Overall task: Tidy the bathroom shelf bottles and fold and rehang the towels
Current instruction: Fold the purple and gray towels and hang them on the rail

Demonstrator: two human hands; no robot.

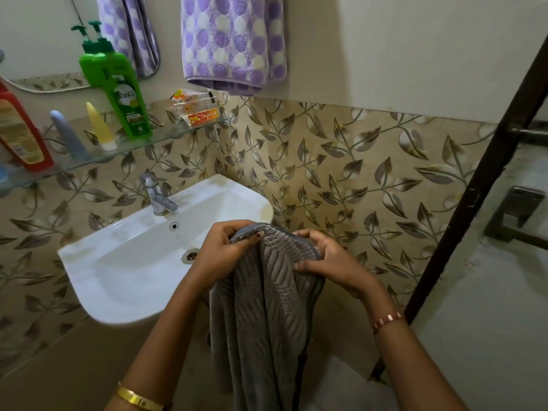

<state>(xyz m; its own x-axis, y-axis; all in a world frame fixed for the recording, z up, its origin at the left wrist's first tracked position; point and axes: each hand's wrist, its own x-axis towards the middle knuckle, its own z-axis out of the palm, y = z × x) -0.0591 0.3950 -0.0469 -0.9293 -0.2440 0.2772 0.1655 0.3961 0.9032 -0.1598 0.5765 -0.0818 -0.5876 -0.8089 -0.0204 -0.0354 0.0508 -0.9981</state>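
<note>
Head view: both hands gripped the top edge of one grey towel (261, 307) at lower centre.
Left hand (225, 247) and right hand (329, 259) each curled round the bunched edge, close together; its long axis hung straight down between the forearms. One purple dotted towel (231, 43) hung top centre. Four upright containers stood on the glass shelf (166, 137), left, above the basin (124, 262).

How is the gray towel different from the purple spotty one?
The gray towel is plain with ribbed lines, while the purple towel has purple and white spots. The gray one is gripped at its top edge by the left hand and right hand, dangling beside the sink; the purple one hangs folded on the wall. Both hang downward.
</note>
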